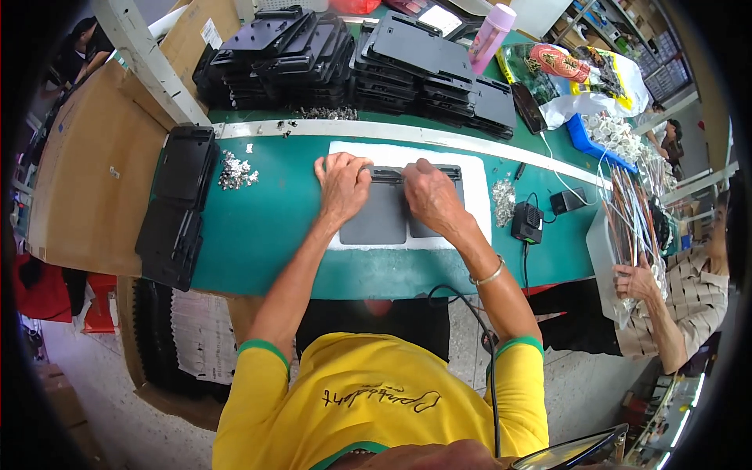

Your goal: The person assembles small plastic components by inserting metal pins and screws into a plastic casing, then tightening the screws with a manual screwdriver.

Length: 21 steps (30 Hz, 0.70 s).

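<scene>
A dark grey plastic panel (374,215) with a slotted strip along its far edge lies flat on a white foam sheet (478,223). My left hand (345,186) is bent over the panel's far left corner, thumb and fingers pressed to its edge. Close beside it, my right hand (431,196) is closed in a pinch over the strip; whatever its fingers hold is hidden beneath them. Small shiny metal pieces (504,202) lie in a heap to the right of the foam. Another heap of small metal pieces (235,171) is off to the left.
Black plastic panels (274,59) stand in tall stacks behind a white rail (407,136). More black panels (178,200) lie at the left. A black adapter (527,222) with a cable sits right. A co-worker's hand (636,282) is at a white bin (607,254).
</scene>
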### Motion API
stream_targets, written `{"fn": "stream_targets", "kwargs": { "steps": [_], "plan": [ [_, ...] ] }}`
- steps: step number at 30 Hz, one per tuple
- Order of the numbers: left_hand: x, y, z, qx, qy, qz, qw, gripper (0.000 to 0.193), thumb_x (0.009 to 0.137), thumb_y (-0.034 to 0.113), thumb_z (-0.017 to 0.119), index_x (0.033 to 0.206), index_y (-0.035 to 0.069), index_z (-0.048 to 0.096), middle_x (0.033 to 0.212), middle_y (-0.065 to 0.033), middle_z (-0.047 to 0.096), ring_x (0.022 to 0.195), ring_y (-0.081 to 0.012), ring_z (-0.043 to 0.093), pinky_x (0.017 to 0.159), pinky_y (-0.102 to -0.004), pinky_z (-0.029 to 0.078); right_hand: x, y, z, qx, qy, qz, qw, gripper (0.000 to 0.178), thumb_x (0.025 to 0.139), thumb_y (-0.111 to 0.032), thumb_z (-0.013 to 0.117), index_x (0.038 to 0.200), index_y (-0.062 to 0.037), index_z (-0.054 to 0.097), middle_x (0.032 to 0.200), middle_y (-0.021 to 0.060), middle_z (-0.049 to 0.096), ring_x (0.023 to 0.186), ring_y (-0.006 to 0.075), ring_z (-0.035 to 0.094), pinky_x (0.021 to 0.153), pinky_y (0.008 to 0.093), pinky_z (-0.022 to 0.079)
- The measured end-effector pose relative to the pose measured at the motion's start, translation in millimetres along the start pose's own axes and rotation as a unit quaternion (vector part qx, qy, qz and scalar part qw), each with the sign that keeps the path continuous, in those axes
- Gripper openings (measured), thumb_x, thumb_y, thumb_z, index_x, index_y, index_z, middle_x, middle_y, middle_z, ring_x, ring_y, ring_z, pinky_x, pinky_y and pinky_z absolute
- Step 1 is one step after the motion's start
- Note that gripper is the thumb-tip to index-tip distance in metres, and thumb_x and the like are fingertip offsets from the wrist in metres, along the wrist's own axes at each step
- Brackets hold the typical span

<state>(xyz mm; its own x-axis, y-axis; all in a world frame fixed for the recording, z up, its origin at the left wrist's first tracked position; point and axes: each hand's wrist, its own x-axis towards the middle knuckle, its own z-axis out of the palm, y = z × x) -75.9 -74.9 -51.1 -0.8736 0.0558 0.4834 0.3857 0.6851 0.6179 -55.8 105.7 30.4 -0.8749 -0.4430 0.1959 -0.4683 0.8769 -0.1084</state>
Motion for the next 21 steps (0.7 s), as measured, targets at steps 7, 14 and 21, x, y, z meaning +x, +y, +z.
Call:
{"fn": "stream_targets", "kwargs": {
  "steps": [7, 14, 21],
  "plan": [
    [3, 3, -8, -0.005, -0.043, 0.001, 0.999, 0.025, 0.075, 0.016, 0.058, 0.097, 0.012, 0.069, 0.096, -0.0038, 0.058, 0.105, -0.0227, 0.047, 0.106, -0.0487, 0.018, -12, 31, 11, 0.048, 0.034, -0.073, 0.996, 0.011, 0.085, -0.009, 0.060, 0.096, -0.0074, 0.064, 0.077, 0.0112, 0.062, 0.061, 0.0305, 0.062, 0.052, 0.0401, 0.049],
    [6, 8, -10, 0.015, -0.070, 0.005, 0.997, 0.027, 0.073, 0.017, 0.060, 0.098, 0.011, 0.068, 0.100, -0.0045, 0.058, 0.107, -0.0232, 0.047, 0.106, -0.0477, 0.018, 0, 30, 20, 0.052, 0.063, -0.099, 0.992, 0.006, 0.082, -0.010, 0.057, 0.081, -0.0054, 0.061, 0.075, 0.0111, 0.061, 0.060, 0.0290, 0.065, 0.051, 0.0385, 0.050],
    [6, 12, -11, 0.020, -0.073, -0.001, 0.997, 0.026, 0.073, 0.016, 0.059, 0.097, 0.010, 0.067, 0.101, -0.0050, 0.058, 0.107, -0.0236, 0.047, 0.106, -0.0479, 0.019, 7, 31, 21, 0.049, 0.049, -0.107, 0.992, 0.010, 0.082, -0.010, 0.057, 0.075, -0.0037, 0.061, 0.076, 0.0124, 0.061, 0.063, 0.0283, 0.066, 0.055, 0.0383, 0.052]
  ]
}}
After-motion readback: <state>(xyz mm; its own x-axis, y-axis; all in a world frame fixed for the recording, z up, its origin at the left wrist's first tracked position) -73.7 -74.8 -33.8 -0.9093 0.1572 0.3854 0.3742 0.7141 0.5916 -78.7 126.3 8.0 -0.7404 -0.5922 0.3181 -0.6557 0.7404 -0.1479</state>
